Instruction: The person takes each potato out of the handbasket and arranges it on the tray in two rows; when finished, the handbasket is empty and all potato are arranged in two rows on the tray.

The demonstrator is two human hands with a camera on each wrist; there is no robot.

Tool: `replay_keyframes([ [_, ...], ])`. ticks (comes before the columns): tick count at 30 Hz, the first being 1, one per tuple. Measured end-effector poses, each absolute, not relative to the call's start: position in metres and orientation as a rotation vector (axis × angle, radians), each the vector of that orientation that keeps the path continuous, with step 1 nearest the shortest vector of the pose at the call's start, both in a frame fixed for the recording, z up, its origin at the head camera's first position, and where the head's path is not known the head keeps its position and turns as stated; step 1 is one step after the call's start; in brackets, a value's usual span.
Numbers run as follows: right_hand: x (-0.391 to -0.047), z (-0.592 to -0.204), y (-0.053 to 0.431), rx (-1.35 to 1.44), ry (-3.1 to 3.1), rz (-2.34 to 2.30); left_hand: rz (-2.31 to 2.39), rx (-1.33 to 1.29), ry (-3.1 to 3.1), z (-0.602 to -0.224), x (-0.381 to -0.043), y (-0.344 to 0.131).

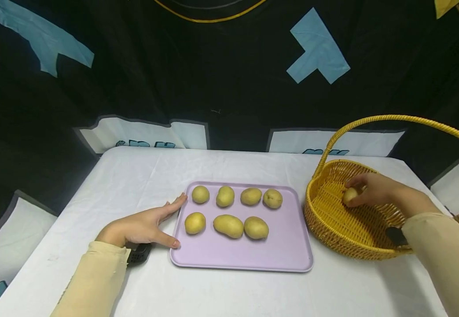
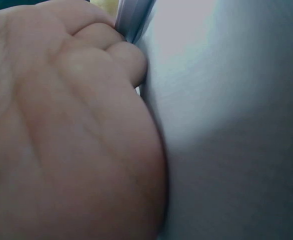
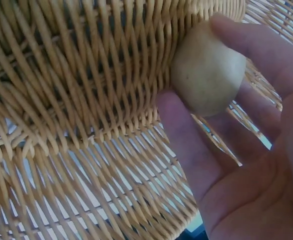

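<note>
My right hand (image 1: 373,190) reaches down inside the yellow wicker basket (image 1: 330,224). Between its thumb and fingers it holds a potato (image 3: 206,72), which lies close to the woven basket surface in the right wrist view. At the left side of the lilac tray (image 1: 229,259), my left hand (image 1: 146,222) touches the rim with thumb and fingers spread. Several potatoes stand on the tray in two rows; among them are a long one (image 1: 228,226) and a round one (image 1: 200,194). The left wrist view shows the palm (image 2: 71,135) low against the white surface.
The basket's tall handle (image 1: 395,117) arches above my right forearm. A white cloth covers the table (image 1: 229,293), and a black curtain (image 1: 213,88) with blue tape hangs behind it. The tray stands just left of the basket.
</note>
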State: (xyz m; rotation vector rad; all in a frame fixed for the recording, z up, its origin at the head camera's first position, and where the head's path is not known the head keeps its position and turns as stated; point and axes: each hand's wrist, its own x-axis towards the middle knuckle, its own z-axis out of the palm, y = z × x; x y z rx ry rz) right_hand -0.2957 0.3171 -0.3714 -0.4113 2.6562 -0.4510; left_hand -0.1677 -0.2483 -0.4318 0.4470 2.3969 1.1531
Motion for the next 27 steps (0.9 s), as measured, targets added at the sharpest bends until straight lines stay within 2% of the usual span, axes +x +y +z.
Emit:
replay_keyframes([
  [11,-0.29,-0.372,0.31,-0.394,2.706,-0.457,1.161,0.456,2.391,-0.432,-0.168,-0.249],
  [18,-0.283,-0.359,0.303,-0.3,2.748,-0.5,1.147,0.458,2.399,-0.432,-0.168,-0.25],
  [27,-0.248,-0.334,0.296,-0.24,2.82,-0.689,1.155,0.454,2.394,-0.433,-0.168,-0.25],
])
